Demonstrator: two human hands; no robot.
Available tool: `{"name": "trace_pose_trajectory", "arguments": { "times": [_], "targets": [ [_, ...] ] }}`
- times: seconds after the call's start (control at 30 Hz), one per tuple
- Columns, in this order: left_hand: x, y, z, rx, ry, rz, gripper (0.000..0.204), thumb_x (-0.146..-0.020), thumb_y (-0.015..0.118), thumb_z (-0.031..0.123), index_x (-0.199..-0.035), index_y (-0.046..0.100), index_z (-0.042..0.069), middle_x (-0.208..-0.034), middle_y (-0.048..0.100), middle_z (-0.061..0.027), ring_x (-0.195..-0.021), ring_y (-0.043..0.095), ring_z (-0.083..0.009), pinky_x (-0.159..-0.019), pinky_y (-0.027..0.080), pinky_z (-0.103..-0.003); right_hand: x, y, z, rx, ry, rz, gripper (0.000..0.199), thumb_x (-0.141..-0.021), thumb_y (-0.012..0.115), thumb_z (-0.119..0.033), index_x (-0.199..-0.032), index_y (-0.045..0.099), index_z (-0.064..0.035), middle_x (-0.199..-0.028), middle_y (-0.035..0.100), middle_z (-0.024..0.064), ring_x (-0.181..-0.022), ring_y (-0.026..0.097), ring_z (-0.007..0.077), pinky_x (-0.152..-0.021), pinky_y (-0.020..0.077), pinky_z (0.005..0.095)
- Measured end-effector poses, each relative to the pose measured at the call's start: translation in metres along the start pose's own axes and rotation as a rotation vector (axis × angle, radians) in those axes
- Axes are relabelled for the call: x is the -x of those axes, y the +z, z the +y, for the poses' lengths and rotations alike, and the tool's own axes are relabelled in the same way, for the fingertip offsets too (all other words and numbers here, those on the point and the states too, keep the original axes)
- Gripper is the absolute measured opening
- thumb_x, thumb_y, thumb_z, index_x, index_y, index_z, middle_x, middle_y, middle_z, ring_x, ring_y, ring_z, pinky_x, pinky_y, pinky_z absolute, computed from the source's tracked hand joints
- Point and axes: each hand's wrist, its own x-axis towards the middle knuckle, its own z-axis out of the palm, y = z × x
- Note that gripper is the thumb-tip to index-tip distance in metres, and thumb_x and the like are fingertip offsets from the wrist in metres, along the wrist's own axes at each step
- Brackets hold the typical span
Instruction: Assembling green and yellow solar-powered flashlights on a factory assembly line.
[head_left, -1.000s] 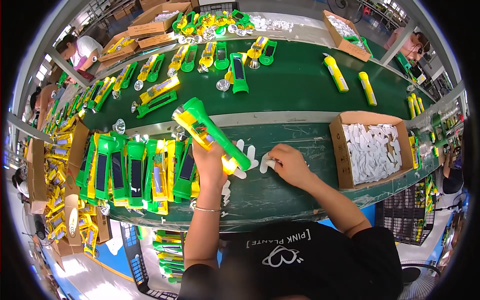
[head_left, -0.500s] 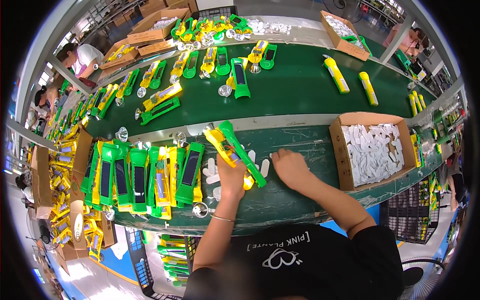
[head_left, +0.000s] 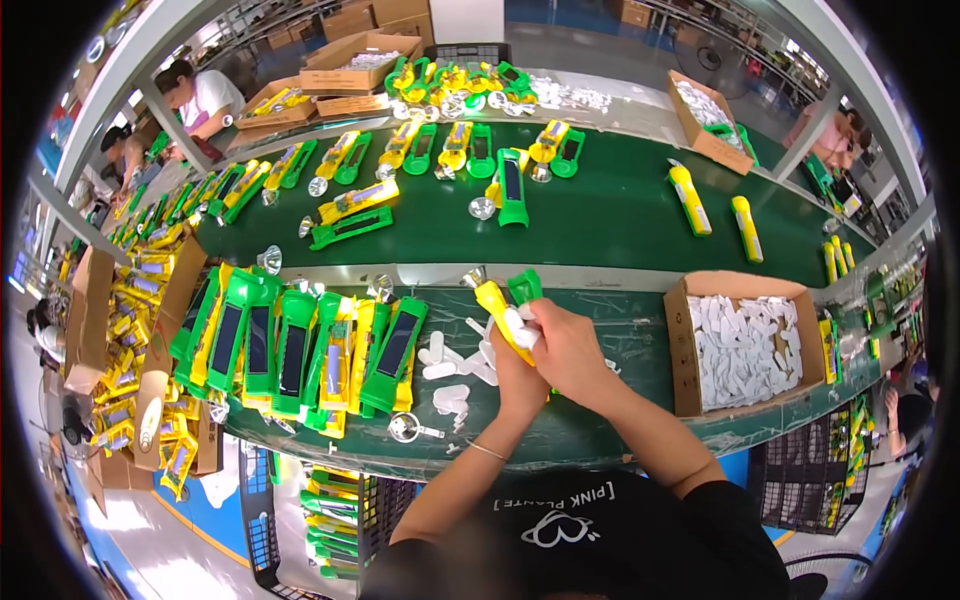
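Over the bench, my left hand (head_left: pixel 515 385) is closed around a flashlight with its casing apart: a yellow half (head_left: pixel 490 298) with a silver reflector in front, and a green half (head_left: pixel 523 284) beside it. My right hand (head_left: pixel 575 350) is closed at the same flashlight, fingers pressing a white oval plastic piece (head_left: pixel 514 320) against the yellow half. The right hand partly hides the green half. More loose white oval pieces (head_left: pixel 450 398) lie on the bench left of my hands. Farther left is a row of opened green and yellow flashlights (head_left: pixel 292 350).
A cardboard box (head_left: pixel 685 355) of white pieces stands on the right. Beyond the bench, a green conveyor belt (head_left: pixel 610 215) carries flashlights. At left, a carton (head_left: pixel 165 345) holds yellow halves. A loose reflector (head_left: pixel 403 428) lies near the front edge. Co-workers sit farther off.
My right hand has come from the bench to the flashlight with a white piece. My left hand has shifted right and turned the flashlight. The view has tilted up.
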Motion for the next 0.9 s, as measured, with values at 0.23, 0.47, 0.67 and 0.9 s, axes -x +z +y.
{"name": "trace_pose_trajectory", "arguments": {
  "times": [0.23,0.47,0.67,0.9],
  "targets": [
    [0.005,0.002,-0.004,0.027,-0.011,0.010,0.054,-0.074,0.060,0.004,-0.117,0.027,0.001,-0.108,0.043,-0.0095,-0.097,0.047,-0.0169,-0.080,0.041,-0.029,-0.003,-0.001,0.001,0.090,-0.020,-0.087,0.014,-0.069,0.051,0.001,-0.083,0.051,0.0015,-0.073,0.058,0.0177,-0.066,0.057,0.0359,-0.058,0.0445,0.0407],
    [-0.005,-0.012,-0.013,0.072,-0.104,-0.073,0.050,-0.072,0.056,-0.004,-0.114,0.030,0.002,-0.102,0.043,-0.0088,-0.096,0.047,-0.0155,-0.078,0.042,-0.027,0.001,-0.016,-0.008,0.217,-0.198,0.052,0.025,-0.069,0.060,-0.006,-0.091,0.053,0.0007,-0.083,0.051,0.0154,-0.075,0.053,0.0297,-0.063,0.0445,0.0353],
    [-0.010,-0.014,0.001,0.495,-0.295,-0.009,0.049,-0.067,0.044,-0.014,-0.112,0.034,0.003,-0.098,0.048,-0.0080,-0.082,0.052,-0.0159,-0.068,0.047,-0.027,0.017,-0.022,0.010,-0.103,0.118,-0.331,0.048,-0.079,0.058,-0.011,-0.119,0.035,0.0042,-0.102,0.049,0.0163,-0.089,0.052,0.0253,-0.077,0.0427,0.0314],
    [-0.015,-0.027,0.015,0.544,-0.459,-0.133,0.052,-0.068,0.038,-0.013,-0.117,0.036,0.002,-0.100,0.050,-0.0084,-0.087,0.053,-0.0171,-0.074,0.046,-0.028,0.018,-0.018,0.019,-0.691,0.394,-0.223,0.047,-0.080,0.052,-0.005,-0.122,0.032,0.0021,-0.105,0.050,0.0100,-0.097,0.050,0.0161,-0.083,0.0414,0.0279]
  ]
}}
